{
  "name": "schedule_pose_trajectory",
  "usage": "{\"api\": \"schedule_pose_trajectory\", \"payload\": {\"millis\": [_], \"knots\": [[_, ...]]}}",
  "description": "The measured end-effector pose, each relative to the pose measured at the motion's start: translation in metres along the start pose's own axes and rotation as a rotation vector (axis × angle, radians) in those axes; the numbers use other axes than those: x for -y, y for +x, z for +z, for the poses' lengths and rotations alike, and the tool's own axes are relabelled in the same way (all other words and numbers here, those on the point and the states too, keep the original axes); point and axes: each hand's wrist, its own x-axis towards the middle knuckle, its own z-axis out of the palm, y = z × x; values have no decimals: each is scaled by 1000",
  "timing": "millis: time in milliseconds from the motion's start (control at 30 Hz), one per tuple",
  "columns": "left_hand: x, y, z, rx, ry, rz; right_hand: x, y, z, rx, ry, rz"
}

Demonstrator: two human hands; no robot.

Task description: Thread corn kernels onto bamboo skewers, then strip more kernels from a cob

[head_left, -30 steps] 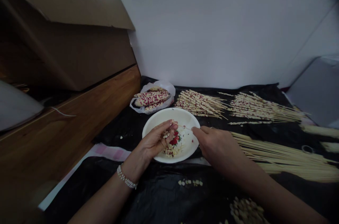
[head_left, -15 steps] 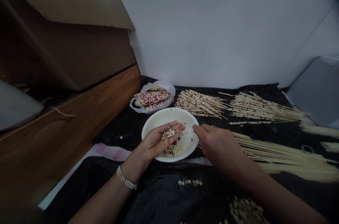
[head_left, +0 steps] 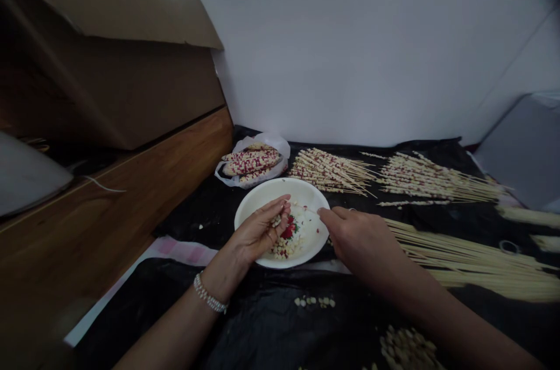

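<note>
My left hand (head_left: 262, 229) is cupped over a white bowl (head_left: 246, 202), palm up, its fingers curled around pale corn kernels (head_left: 276, 220). Its thumb and fingertips meet near the tip of a thin skewer (head_left: 306, 208). The skewer's other end sits in the closed fingers of my right hand (head_left: 354, 236), at the bowl's right rim. My own fingers hide some of the kernels in the left palm. Loose corn kernels (head_left: 286, 248) lie in the bowl, beside a red printed flower on its bottom.
Behind the bowl are corn cobs (head_left: 251, 161) in a plastic bag and two piles of kernel-threaded skewers (head_left: 328, 170) (head_left: 420, 177). Bare skewers (head_left: 476, 259) lie right. Pistachio-like pieces (head_left: 409, 349) and a short row of pale bits (head_left: 315, 302) lie in front. A cardboard box (head_left: 131, 84) stands left.
My left fingers have curled inward from a flatter palm, closing over the kernels, and the thumb and fingertips have come together. My right hand has hardly moved.
</note>
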Motion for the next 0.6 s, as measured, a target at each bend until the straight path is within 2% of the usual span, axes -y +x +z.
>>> {"api": "schedule_pose_trajectory", "payload": {"millis": [333,600], "knots": [[1,2,-2,7,0,17,0,-1,1,-9,2,-2],[-1,-2,7,-49,-22,27,0,1,0,21,7,16]]}}
